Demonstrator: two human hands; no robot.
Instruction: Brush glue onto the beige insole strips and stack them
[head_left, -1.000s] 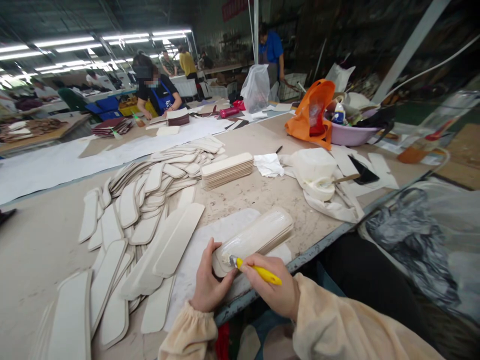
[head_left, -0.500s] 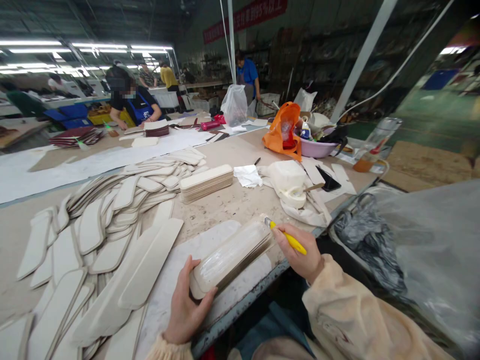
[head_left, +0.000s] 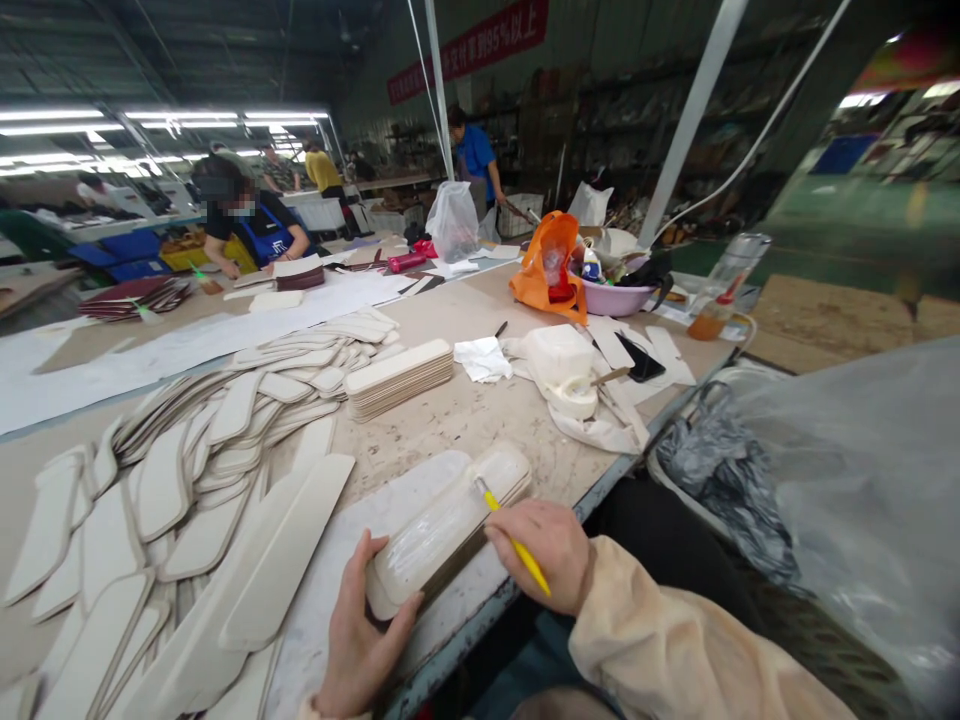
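Note:
A stack of long cream board pieces with a glossy wet top lies on a white mat at the table's near edge. My left hand cups the stack's near end, thumb on one side and fingers on the other. My right hand is closed on a yellow-handled brush, whose tip rests on the top piece near the middle of the stack.
Many loose cream pieces fan out to the left, and a tidy stack sits further back. A white glue tub, cloths, an orange bag and a purple basin lie to the right. Other people work at far tables.
My right hand drew the brush from the stack's near end to its far end, then back toward the middle. The camera view swung to the right; my left hand kept its hold.

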